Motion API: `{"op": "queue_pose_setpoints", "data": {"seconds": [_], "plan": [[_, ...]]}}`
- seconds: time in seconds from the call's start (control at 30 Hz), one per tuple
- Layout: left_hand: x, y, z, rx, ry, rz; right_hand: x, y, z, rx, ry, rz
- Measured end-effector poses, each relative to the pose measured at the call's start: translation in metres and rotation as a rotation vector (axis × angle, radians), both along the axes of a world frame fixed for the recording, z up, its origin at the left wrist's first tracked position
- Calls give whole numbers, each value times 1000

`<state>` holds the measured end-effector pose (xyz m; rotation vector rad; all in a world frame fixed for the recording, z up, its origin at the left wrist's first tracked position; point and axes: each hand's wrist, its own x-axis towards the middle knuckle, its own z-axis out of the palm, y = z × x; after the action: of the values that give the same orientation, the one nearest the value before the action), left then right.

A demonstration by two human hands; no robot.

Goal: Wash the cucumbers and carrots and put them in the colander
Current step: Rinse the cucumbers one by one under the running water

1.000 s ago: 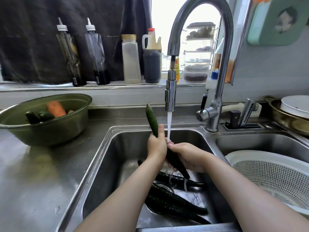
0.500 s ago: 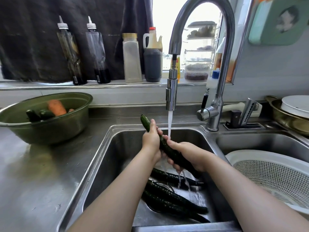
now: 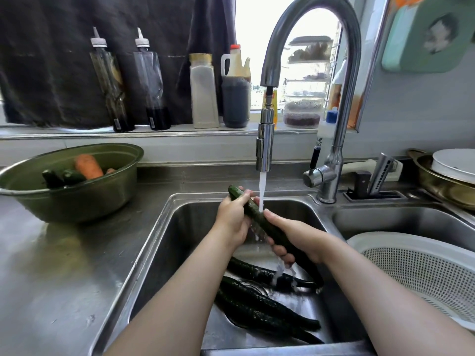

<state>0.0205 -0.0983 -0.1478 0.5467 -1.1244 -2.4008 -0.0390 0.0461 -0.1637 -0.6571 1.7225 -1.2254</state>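
I hold a long dark green cucumber (image 3: 259, 217) slanted under the running water of the tap (image 3: 264, 150), over the left sink basin (image 3: 180, 242). My left hand (image 3: 232, 217) grips its upper end and my right hand (image 3: 293, 237) grips its lower half. Three more cucumbers (image 3: 259, 304) lie on the basin floor below. A green bowl (image 3: 77, 199) on the left counter holds a carrot (image 3: 88, 167) and short cucumbers (image 3: 63, 177). The white colander (image 3: 421, 268) sits in the right basin and looks empty.
Sauce bottles and jars (image 3: 203, 91) line the window ledge behind the sink. A knife holder (image 3: 372, 186) stands by the tap base. A brass pot with a white lid (image 3: 452, 173) sits at the far right. The steel counter (image 3: 64, 273) stretches along the left.
The cucumber has slid down through my left hand and tilted flatter; less of its top end sticks out. My right hand has shifted lower along it. Water keeps running.
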Motion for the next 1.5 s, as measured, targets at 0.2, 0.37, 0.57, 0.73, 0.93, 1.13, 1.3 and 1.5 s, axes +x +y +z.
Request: {"op": "queue_pose_setpoints", "data": {"seconds": [0.2, 0.37, 0.57, 0.73, 0.93, 1.13, 1.3, 1.5], "plan": [[0, 4, -1, -36, -93, -4, -2, -1, -6, -163, -84, 38], [6, 2, 3, 42, 13, -96, 1, -3, -4, -113, -126, 2], [11, -4, 1, 34, 141, -197, 0, 0, 1, -99, -34, -59], [18, -9, 5, 22, 156, -242, -5, -2, -5, -184, -29, -73], [27, -5, 8, -140, 120, -390, 0, -6, -6, -215, -100, -91], [25, -2, 6, -102, 90, -451, -1, -9, -11, -130, 6, -172], [24, -4, 4, -289, -11, -266, 0, -12, -16, -93, -10, -236], [23, -8, 4, -388, -120, -70, -4, -7, -15, -63, -34, -239]]}}
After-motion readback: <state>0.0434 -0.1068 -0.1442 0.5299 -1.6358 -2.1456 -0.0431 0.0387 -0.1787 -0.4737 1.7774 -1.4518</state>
